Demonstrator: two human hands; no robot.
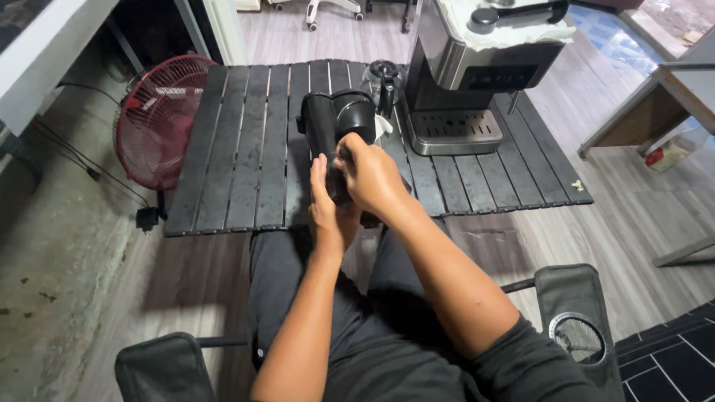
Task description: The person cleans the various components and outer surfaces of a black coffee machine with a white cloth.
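Head view. The person sits in a dark folding chair (573, 313) at a low black slatted desk (238, 149). A black cylindrical coffee grinder of glossy plastic (335, 123) is held tilted over the near middle of the desk, its wide end pointing away from the person. The left hand (325, 205) supports the grinder from below and on its left flank, the grip wrapped against the body. The right hand (372, 175) covers the near end from above, the grip clamped around it; its fingertips are hidden behind the housing.

Just behind the grinder stands a small glass carafe with a black handle (383, 80). To its right, touching the desk, is a stainless-steel espresso machine (462, 82) with a white cloth (514, 33) on top. A red round wire-guard fan (160, 119) stands on the floor beside the desk's left edge.
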